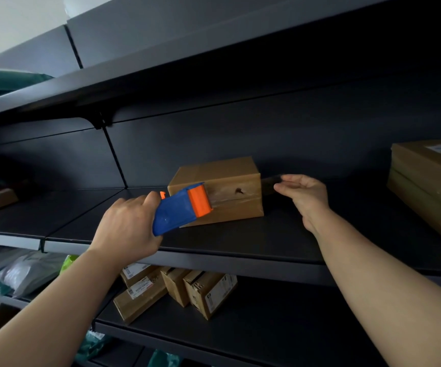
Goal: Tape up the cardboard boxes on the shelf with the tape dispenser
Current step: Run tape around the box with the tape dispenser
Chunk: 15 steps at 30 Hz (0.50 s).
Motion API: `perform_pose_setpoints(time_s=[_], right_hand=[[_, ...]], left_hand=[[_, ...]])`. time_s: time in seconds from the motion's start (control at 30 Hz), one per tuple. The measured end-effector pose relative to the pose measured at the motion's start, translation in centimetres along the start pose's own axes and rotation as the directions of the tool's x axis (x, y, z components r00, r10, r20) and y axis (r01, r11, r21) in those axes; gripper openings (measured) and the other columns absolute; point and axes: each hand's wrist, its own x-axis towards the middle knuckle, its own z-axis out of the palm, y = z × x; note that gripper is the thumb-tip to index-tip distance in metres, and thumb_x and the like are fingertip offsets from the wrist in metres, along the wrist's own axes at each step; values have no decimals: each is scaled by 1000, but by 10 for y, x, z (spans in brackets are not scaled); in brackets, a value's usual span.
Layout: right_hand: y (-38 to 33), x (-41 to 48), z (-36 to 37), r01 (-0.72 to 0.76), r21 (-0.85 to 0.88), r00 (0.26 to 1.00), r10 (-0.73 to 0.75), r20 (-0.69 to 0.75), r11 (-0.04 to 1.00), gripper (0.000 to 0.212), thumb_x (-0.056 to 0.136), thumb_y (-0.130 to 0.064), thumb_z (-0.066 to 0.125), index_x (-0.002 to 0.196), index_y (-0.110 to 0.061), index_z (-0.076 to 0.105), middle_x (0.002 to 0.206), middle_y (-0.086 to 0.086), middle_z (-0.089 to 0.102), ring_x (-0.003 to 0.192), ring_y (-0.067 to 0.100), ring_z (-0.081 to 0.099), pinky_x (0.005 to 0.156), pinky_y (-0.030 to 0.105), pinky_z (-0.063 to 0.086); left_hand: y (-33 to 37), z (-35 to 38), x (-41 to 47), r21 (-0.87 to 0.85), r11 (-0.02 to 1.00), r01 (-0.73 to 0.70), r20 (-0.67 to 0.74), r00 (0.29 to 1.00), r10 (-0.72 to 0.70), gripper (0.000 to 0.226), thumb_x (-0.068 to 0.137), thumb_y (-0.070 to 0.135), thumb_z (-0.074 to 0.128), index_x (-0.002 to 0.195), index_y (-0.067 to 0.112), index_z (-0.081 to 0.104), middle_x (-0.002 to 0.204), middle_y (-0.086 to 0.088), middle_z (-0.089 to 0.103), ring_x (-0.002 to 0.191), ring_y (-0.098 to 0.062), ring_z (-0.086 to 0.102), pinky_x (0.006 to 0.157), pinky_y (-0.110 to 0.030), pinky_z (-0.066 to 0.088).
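1. The left hand's (126,221) grip is clenched round the blue and orange tape dispenser (177,210). Its orange mouth lies against the front face of the small cardboard box (222,176).
2. That box stands on the dark shelf (240,247), set back from the front edge.
3. The right hand (306,194) is at the box's right end. Its grip seems to be pinching a strip of tape (269,181) run out past that corner, though blur leaves this unsure.
4. The box looks light and nothing braces it, so a pull from the dispenser could slide or turn it and lay the tape crooked.
5. The loose strip could fold onto itself if it goes slack, and tape may sag over the ragged hole in the front face.
6. There is shelf surface open on both sides of the box. A bigger box (425,186) stands well apart toward the right end, and the upper shelf (161,67) limits lifting.
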Motion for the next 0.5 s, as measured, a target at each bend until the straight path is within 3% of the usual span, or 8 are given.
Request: perform_pose_setpoints(time_s=[0.3,0.5], right_hand=[[4,4,5,0,-39,1000,1,13,999,33,72,-4,82,102,-13,71,94,1,71,86,6,66,62,7,45],[6,6,16,-11,-51,999,13,36,999,34,71,-5,83,102,-13,70,94,-2,71,87,6,65,71,11,45]], left_hand=[[4,2,1,-8,1000,5,-18,1000,-5,47,50,20,81,88,12,54,60,3,55,46,-19,51,56,-27,42],[2,3,1,1,1000,18,-12,1000,-18,49,51,23,82,90,14,54,62,5,55,47,-17,50,56,-26,41]])
